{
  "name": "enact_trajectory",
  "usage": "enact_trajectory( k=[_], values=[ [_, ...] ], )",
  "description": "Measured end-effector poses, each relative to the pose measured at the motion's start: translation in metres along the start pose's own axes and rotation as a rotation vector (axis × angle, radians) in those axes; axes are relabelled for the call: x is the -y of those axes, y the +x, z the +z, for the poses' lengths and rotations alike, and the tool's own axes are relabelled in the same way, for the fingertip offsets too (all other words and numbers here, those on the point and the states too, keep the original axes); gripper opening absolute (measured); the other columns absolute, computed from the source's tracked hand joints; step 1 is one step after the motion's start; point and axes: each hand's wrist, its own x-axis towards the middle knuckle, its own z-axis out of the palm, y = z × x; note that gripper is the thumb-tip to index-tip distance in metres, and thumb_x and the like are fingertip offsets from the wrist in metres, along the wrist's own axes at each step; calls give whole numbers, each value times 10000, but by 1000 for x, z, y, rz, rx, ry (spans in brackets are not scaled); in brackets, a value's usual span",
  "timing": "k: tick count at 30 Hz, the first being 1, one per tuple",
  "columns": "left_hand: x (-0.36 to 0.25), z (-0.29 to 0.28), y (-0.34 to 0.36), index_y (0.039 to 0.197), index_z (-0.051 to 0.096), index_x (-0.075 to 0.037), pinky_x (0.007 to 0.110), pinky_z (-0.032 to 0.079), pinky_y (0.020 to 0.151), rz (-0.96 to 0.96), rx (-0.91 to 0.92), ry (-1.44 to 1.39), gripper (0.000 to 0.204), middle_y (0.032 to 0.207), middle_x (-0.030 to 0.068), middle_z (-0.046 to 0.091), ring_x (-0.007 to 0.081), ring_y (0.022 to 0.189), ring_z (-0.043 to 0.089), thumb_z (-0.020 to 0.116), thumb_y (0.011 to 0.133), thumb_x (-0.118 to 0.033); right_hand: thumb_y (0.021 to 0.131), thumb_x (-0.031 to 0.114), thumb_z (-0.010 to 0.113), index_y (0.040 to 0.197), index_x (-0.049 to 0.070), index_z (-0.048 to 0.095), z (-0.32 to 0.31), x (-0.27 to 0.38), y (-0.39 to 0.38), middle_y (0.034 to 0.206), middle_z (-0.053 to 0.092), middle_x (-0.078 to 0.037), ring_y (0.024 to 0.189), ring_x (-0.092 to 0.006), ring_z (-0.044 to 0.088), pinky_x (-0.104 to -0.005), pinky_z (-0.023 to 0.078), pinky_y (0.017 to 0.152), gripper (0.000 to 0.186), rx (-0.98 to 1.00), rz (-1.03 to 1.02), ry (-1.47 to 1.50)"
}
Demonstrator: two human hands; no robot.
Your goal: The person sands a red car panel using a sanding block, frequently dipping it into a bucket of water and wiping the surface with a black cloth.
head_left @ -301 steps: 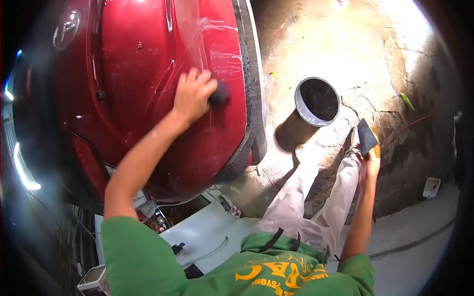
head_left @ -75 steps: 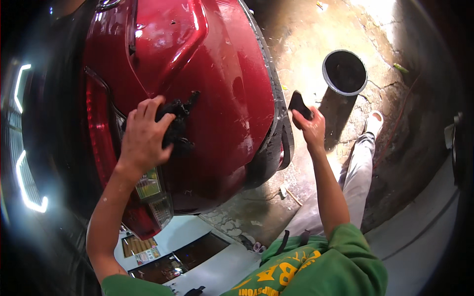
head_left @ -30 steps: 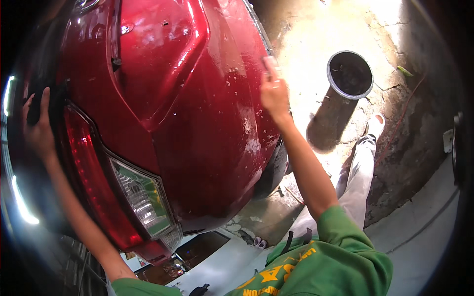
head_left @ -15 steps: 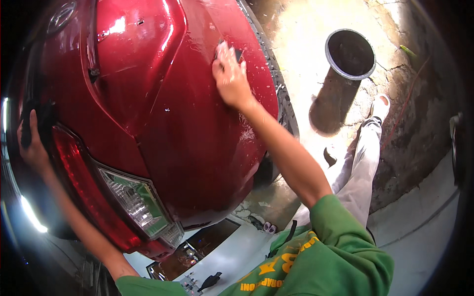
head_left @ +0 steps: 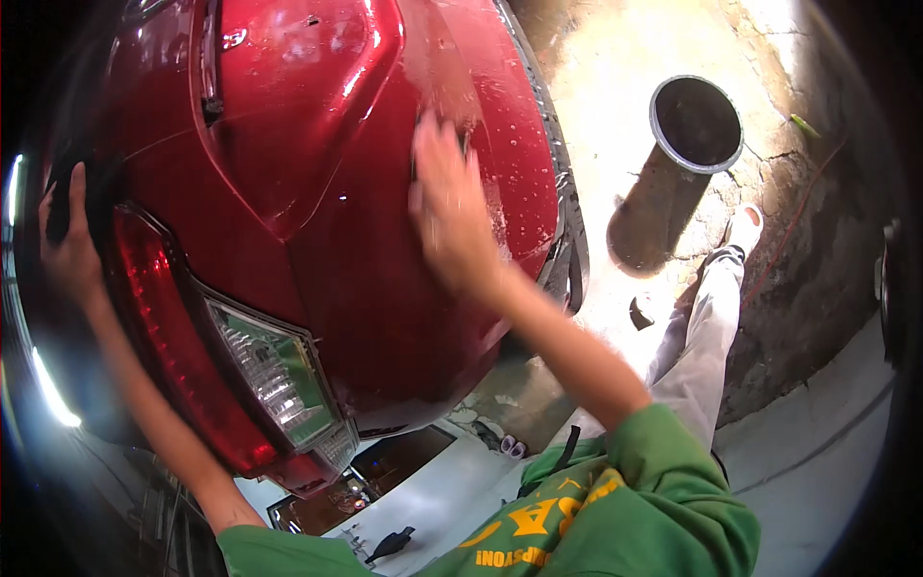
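Note:
The red rear body of a car (head_left: 375, 260) fills the left and middle of the head view, wet with droplets and streaks. My right hand (head_left: 454, 216), slightly blurred, presses its fingers flat on the curved red panel. A dark, thin pad (head_left: 465, 144) is under those fingers; only its edges show, and its exact kind is hidden. My left hand (head_left: 72, 252) rests at the car's far left side, beside the long red tail light (head_left: 178, 337). Its fingers are apart against a dark surface, with nothing seen in them.
A dark round bucket (head_left: 697, 125) stands on the cracked concrete floor (head_left: 601, 125) at the right. Below it is my foot in a light shoe (head_left: 745, 229). A clear lamp (head_left: 274, 375) adjoins the tail light. A thin reddish line (head_left: 803, 207) crosses the floor.
My right hand has slid over the red panel toward me with the dark pad. The view has shifted a little; my left hand stays beside the tail light.

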Motion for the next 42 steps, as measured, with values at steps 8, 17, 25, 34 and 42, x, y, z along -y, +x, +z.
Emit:
enact_trajectory(
  k=[8,17,25,34,42],
  values=[
    [15,13,16,1313,682,-270,277,423,1068,121,-89,-248,364,1260,37,677,157,1225,604,604,974,-163,946,199,554,1497,-42,369,-4,-21,45,1579,336,-253,1470,-450,298,-637,257,1153,629,-48,-75,-84],
    [7,15,11,1403,584,-370,292,441,1063,56,-3,-178,478,1332,39,619,199,1242,591,508,999,-127,856,239,634,1446,-19,477,-31,71,-120,1605,332,-194,1504,-423,256,-631,179,1183,663,297,-33,-11],
    [36,30,31,1413,589,-313,336,463,1056,553,-136,149,470,1301,61,657,250,1216,602,448,1015,-108,1026,184,488,1534,-28,302,-5,-31,-18,1614,274,-240,1471,-478,267,-620,228,1167,581,-52,42,-11],
    [29,29,53,1432,580,-271,324,473,994,772,-151,-63,411,1243,72,654,236,1144,629,352,1094,-326,996,155,470,1576,7,240,-21,-41,-84,1644,219,-216,1519,-443,172,-643,138,1186,642,42,163,54],
    [42,37,56,1445,563,-304,307,459,989,683,-75,-175,424,1266,69,646,197,1147,624,365,1083,-402,997,227,457,1600,31,195,-21,32,-213,1667,130,-225,1538,-441,97,-617,90,1200,685,141,300,156]
  ],
)
